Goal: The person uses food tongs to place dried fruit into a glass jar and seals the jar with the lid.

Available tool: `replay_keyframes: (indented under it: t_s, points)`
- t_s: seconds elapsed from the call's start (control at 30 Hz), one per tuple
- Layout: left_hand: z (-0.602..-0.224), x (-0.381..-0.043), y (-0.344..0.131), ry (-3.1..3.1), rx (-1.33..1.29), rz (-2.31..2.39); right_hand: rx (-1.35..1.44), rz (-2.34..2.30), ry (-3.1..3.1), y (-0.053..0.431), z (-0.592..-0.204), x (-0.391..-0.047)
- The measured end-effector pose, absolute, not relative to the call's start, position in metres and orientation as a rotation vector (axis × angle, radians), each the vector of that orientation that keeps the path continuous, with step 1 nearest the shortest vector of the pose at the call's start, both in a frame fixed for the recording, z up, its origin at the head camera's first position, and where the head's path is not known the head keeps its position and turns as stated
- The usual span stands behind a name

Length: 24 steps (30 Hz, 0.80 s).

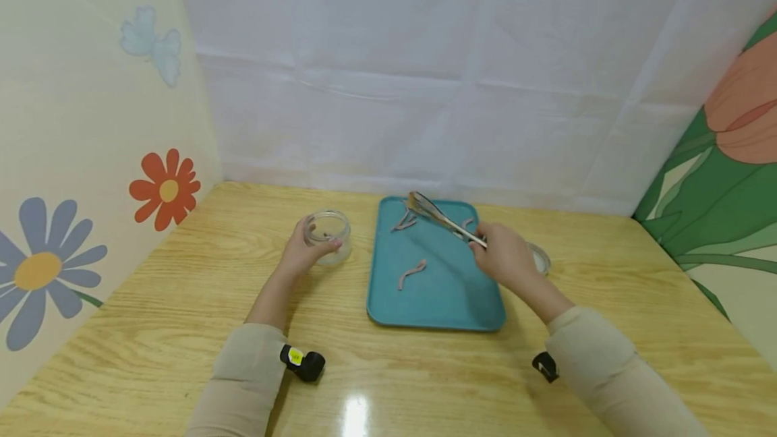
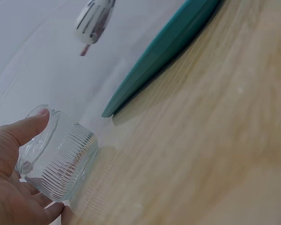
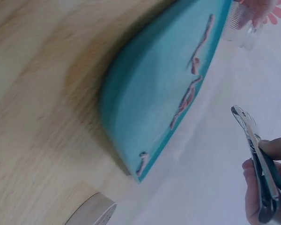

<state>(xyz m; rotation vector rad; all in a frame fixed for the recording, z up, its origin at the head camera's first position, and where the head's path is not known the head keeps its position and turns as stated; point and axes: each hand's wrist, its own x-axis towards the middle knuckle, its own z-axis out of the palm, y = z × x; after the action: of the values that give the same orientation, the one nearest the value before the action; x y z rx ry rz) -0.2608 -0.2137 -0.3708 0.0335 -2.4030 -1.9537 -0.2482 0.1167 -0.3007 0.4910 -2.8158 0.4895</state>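
Observation:
My left hand [image 1: 297, 252] grips a clear ribbed glass jar [image 1: 337, 252], thumb and fingers round its rim. The jar stands upright on the table left of the tray, with something small inside, hard to make out. Metal tongs [image 1: 448, 221] are in my right hand [image 1: 508, 259], raised over the back of the teal tray [image 1: 438, 307]. From the tongs' tips, a short pinkish piece [image 2: 85, 50] sticks out in the left wrist view. Several thin pink strips lie on the tray, among them a bent strip [image 1: 412, 274] near the middle and a small one [image 3: 142, 163] by the edge.
A round lid [image 1: 540, 259] lies on the wooden table [image 1: 419, 383] just right of the tray, partly behind my right hand. White cloth [image 1: 388, 73] hangs behind the table. Panels painted with flowers stand at both sides.

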Motion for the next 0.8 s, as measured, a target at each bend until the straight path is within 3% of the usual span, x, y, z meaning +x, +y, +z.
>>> replay_keyframes:
  t_s: [0.8]
  points:
    - [-0.372,-0.262,-0.214,-2.385,0.031,-1.989,0.526,0.685,-2.724,0.061,-0.280,-0.241]
